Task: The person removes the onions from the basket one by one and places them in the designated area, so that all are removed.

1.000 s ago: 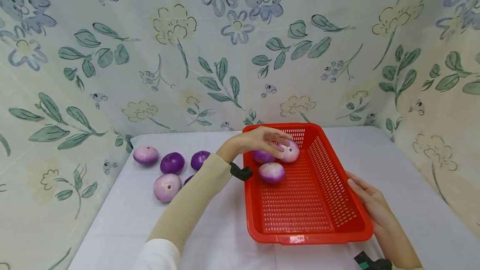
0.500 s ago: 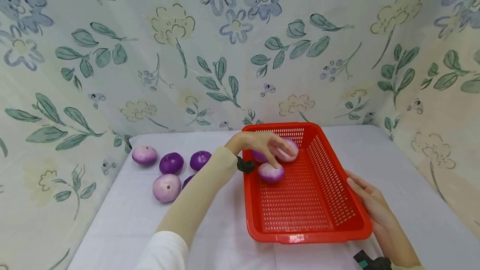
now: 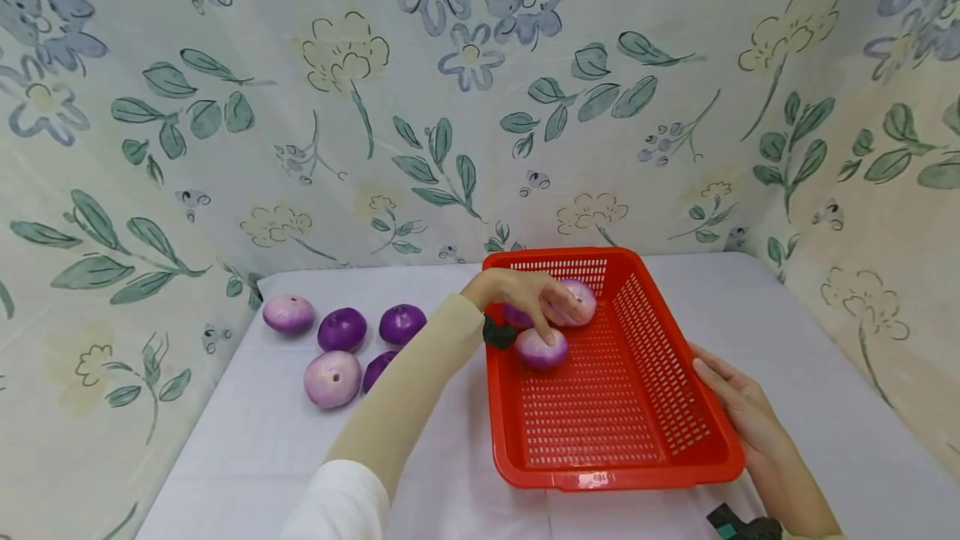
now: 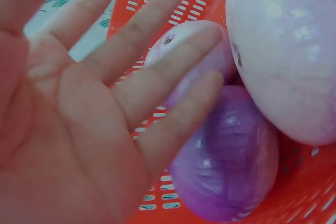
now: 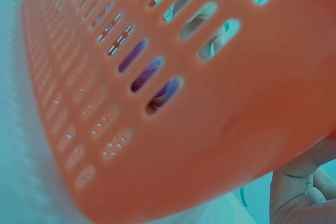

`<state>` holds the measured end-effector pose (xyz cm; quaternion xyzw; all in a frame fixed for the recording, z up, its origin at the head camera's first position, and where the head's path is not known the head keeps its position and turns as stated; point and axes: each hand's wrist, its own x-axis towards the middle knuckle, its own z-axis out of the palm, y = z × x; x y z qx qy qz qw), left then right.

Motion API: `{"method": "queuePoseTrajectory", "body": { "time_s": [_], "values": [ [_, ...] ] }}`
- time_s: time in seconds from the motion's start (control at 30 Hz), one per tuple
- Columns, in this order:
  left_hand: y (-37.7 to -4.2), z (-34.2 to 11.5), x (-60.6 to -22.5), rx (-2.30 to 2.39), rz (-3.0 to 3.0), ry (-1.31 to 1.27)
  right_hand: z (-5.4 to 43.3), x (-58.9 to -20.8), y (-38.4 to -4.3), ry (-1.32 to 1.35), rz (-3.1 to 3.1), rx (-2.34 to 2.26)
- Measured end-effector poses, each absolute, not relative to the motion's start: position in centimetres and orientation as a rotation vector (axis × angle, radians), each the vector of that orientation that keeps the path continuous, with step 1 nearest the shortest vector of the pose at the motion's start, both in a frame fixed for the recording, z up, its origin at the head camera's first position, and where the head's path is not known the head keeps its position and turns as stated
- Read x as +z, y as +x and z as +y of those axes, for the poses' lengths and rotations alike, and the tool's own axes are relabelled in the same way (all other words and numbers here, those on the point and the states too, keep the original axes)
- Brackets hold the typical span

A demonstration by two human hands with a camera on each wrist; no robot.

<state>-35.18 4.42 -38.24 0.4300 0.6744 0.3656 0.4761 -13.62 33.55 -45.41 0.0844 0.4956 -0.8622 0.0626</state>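
Note:
My left hand (image 3: pixel 528 294) is inside the red plastic basket (image 3: pixel 621 477), over three red onions. Its thumb touches the front onion (image 3: pixel 542 352), and its fingers reach over the pale onion (image 3: pixel 587 292). Beside them sits a darker onion (image 3: pixel 514 317), partly hidden by the hand. In the left wrist view the left hand (image 4: pixel 79 114) has its fingers extended and spread above a purple onion (image 4: pixel 231 156). At the basket's right side my right hand (image 3: pixel 750 411) grips the rim. The right wrist view shows the basket wall (image 5: pixel 252 87) and part of that hand (image 5: pixel 302 195).
Several more onions lie on the white tabletop left of the basket, among them a pale one (image 3: pixel 332 379) and a dark purple one (image 3: pixel 342 329). A floral cloth (image 3: pixel 450 107) hangs behind the table and along its sides.
The left hand has lowered inside the basket, and its thumb has come down onto the front onion. The onions in the basket stay in place. The right hand keeps holding the rim.

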Motion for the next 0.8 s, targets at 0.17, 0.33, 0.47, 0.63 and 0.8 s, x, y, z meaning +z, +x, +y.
{"method": "queuePoseTrajectory", "body": {
  "time_s": [0.17, 0.33, 0.47, 0.63, 0.8],
  "values": [
    [-35.4, 4.5, -38.8, 0.839, 1.661, 1.027, 33.5, -45.4, -13.6, 0.256, 1.492, -2.603],
    [-35.4, 4.9, -39.0, 0.801, 1.636, 1.002, 33.6, -45.5, -13.6, 0.263, 1.488, -2.603],
    [-35.2, 5.3, -39.2, 0.745, 1.645, 0.987, 33.6, -45.6, -13.6, 0.241, 1.483, -2.613],
    [-35.2, 5.5, -39.4, 0.671, 1.691, 0.966, 33.6, -45.6, -13.7, 0.214, 1.485, -2.613],
    [-34.9, 5.7, -39.3, 0.629, 1.75, 0.942, 33.6, -45.6, -13.7, 0.215, 1.48, -2.619]
  ]
}}
